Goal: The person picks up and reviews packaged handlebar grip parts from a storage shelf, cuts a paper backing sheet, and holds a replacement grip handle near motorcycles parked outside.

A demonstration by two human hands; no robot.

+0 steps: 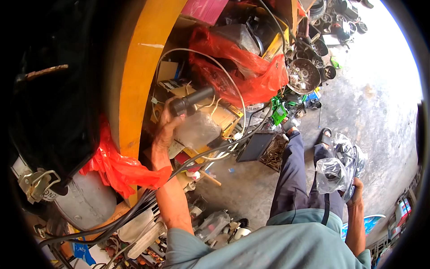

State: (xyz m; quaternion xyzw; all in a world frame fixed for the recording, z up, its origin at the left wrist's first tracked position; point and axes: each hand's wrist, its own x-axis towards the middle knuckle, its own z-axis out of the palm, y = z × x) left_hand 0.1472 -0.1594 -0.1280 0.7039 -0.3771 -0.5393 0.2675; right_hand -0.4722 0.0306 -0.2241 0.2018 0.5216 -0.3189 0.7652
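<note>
My left hand (166, 126) reaches into a cluttered shelf and is closed round one end of a black cylinder (192, 101), shaped like a flashlight. Just below the cylinder, by my fingers, is a cloudy clear plastic bag (198, 130); whether I also touch it cannot be made out. At my right side, my right hand (355, 192) grips clear plastic bags (333, 172) with dark things inside. Their contents are too wrapped up to name.
Red plastic bags (264, 80) bulge from the shelf beside a yellow-orange post (145, 54). Black cables (210, 150) cross below my left forearm. A box of small metal pieces (274, 154) stands on the floor near my feet. Pans of parts (304, 75) line the far floor.
</note>
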